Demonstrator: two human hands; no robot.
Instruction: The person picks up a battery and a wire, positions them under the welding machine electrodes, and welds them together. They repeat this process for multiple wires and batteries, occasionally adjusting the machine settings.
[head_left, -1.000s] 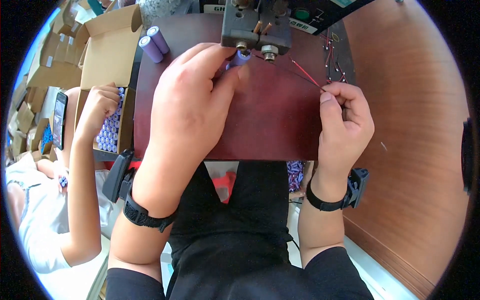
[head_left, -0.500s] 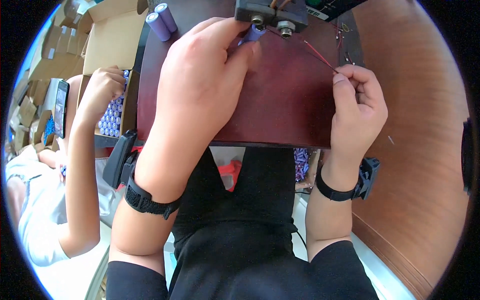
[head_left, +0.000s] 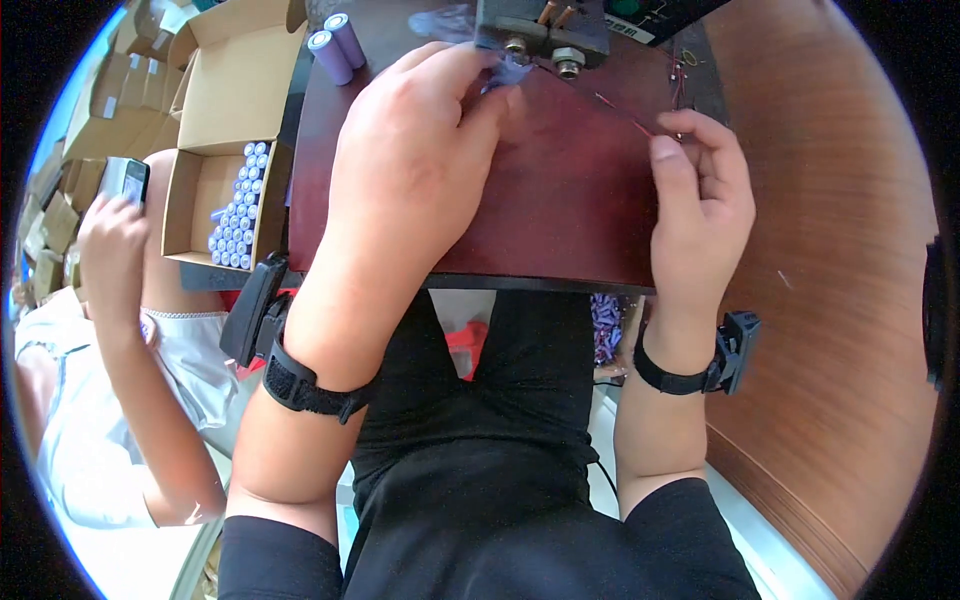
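Note:
Pinched in my left hand (head_left: 420, 150) is a purple cylindrical battery cell (head_left: 508, 76), under the bolted metal head (head_left: 545, 35) of a bench machine. Bluish smoke (head_left: 440, 22) drifts around the cell and blurs its outline. Thin red and black wires (head_left: 620, 110) run from the cell's end toward my right hand (head_left: 705, 195). The right thumb and forefinger are parted beside the wire ends, with nothing visibly gripped. Two purple cells (head_left: 338, 48) stand at the far left of the dark red tabletop (head_left: 560, 200).
At left an open cardboard box (head_left: 190, 215) contains several purple cells. A co-worker's hand (head_left: 112, 235) is by a phone (head_left: 133, 180). More wire leads (head_left: 683, 75) lie at the far right. A container of small purple pieces (head_left: 605, 330) sits below the table edge.
Smoke has appeared around the cell. My right thumb and forefinger have parted and shifted slightly left. The co-worker's hand has moved from the box toward the phone.

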